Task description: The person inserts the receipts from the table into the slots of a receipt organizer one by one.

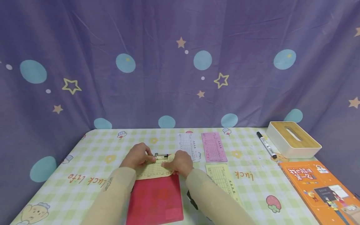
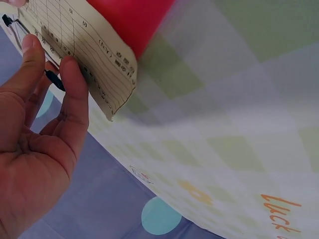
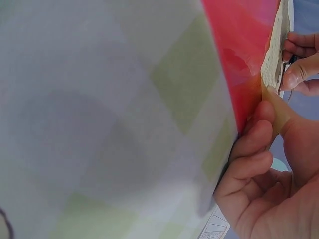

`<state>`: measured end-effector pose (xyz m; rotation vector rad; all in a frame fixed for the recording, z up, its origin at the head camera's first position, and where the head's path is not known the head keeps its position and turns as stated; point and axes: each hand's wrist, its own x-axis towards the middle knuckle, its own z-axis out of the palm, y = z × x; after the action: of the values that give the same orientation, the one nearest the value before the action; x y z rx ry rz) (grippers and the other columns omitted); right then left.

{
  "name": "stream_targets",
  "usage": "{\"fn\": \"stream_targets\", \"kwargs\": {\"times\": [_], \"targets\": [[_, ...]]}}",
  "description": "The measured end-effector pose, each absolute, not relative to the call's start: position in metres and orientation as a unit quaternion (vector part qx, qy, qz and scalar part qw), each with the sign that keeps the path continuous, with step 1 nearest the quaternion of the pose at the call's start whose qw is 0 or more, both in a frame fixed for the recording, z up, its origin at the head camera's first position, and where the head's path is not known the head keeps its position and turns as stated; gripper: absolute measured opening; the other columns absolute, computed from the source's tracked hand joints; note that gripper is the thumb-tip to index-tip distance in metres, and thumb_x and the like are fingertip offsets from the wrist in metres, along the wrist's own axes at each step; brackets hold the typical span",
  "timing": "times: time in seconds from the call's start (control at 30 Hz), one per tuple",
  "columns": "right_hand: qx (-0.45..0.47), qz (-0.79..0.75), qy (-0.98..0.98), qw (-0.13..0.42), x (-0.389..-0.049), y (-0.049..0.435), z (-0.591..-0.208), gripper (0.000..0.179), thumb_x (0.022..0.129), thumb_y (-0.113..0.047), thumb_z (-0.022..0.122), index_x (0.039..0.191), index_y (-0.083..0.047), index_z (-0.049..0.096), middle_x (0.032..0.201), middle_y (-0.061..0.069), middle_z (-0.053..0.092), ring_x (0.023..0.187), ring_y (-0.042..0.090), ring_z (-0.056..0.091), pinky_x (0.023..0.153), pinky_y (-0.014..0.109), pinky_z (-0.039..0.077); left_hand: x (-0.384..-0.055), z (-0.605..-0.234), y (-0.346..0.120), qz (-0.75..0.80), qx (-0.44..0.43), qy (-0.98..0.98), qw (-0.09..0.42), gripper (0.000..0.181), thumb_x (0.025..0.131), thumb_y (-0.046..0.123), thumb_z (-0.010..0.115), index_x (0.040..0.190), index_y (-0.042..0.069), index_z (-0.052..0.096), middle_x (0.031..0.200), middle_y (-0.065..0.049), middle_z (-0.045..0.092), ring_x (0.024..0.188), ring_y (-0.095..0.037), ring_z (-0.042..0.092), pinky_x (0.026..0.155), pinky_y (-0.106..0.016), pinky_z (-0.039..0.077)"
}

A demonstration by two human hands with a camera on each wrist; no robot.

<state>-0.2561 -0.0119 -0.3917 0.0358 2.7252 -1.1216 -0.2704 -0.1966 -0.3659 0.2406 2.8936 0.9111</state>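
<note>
A red clipboard (image 1: 156,200) lies before me with a yellow printed form (image 1: 153,172) across its upper part. My left hand (image 1: 137,155) pinches the clipboard's metal clip (image 1: 162,156) at the top edge; in the left wrist view its thumb and forefinger stand at the clip's wire, close to a black end piece (image 2: 55,79). At the upper right, my right hand (image 1: 182,163) grips the form and the board's edge together. Its thumb presses on the paper, while its other fingers (image 3: 249,144) curl at the board's edge in the right wrist view.
Right of the clipboard lie a white form (image 1: 186,143), a pink form (image 1: 214,147) and another yellow form (image 1: 220,178). Farther right are a black-and-white marker (image 1: 266,144), a wood-topped tissue box (image 1: 305,144) and an orange book (image 1: 305,190). A black item (image 1: 192,200) shows partly beneath my right forearm.
</note>
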Motion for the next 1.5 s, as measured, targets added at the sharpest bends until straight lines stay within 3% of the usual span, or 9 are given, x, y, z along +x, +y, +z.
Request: {"fn": "stream_targets", "kwargs": {"times": [0.67,0.93,1.1,1.3,1.5], "targets": [[-0.006,-0.404,0.912,0.07,-0.254,-0.007,-0.399,0.044,0.077,-0.033,0.091,0.076,-0.003,0.06,0.062,0.006,0.058,0.044,0.016,0.051,0.043,0.027,0.042,-0.262,-0.374,-0.193,0.316,0.062,0.946,0.038,0.015,0.082,0.007,0.085,0.084,-0.001,0.073,0.079,-0.007,0.068,0.049,-0.014,0.048,0.053,-0.03,0.046],[-0.03,-0.356,0.929,0.096,-0.25,0.003,-0.378,0.039,0.078,-0.026,0.09,0.069,-0.004,0.059,0.057,0.007,0.061,0.046,0.015,0.055,0.048,0.025,0.041,-0.263,-0.376,-0.193,0.315,0.07,0.946,0.025,0.016,0.081,0.008,0.086,0.085,-0.001,0.072,0.081,-0.008,0.068,0.049,-0.015,0.05,0.053,-0.031,0.047],[-0.087,-0.301,0.945,0.094,-0.249,0.016,-0.362,0.04,0.083,-0.03,0.085,0.06,-0.003,0.066,0.05,-0.001,0.056,0.051,0.012,0.05,0.051,0.026,0.036,-0.263,-0.376,-0.195,0.312,0.077,0.947,0.022,0.017,0.081,0.008,0.086,0.085,-0.001,0.072,0.087,-0.011,0.069,0.049,-0.015,0.05,0.053,-0.031,0.047],[-0.204,-0.317,0.921,0.101,-0.248,0.043,-0.35,0.022,0.087,-0.026,0.081,0.078,-0.01,0.069,0.074,-0.005,0.062,0.07,0.009,0.055,0.062,0.026,0.045,-0.266,-0.377,-0.198,0.311,0.08,0.947,0.021,0.016,0.081,0.008,0.086,0.083,0.0,0.072,0.093,-0.013,0.07,0.05,-0.016,0.049,0.051,-0.031,0.047],[-0.238,-0.348,0.902,0.095,-0.246,0.075,-0.344,0.016,0.086,-0.021,0.082,0.09,-0.01,0.071,0.087,-0.004,0.066,0.081,0.01,0.058,0.072,0.028,0.048,-0.266,-0.374,-0.198,0.307,0.083,0.948,0.027,0.016,0.082,0.009,0.085,0.084,0.0,0.072,0.096,-0.015,0.07,0.05,-0.016,0.048,0.052,-0.032,0.046]]}}
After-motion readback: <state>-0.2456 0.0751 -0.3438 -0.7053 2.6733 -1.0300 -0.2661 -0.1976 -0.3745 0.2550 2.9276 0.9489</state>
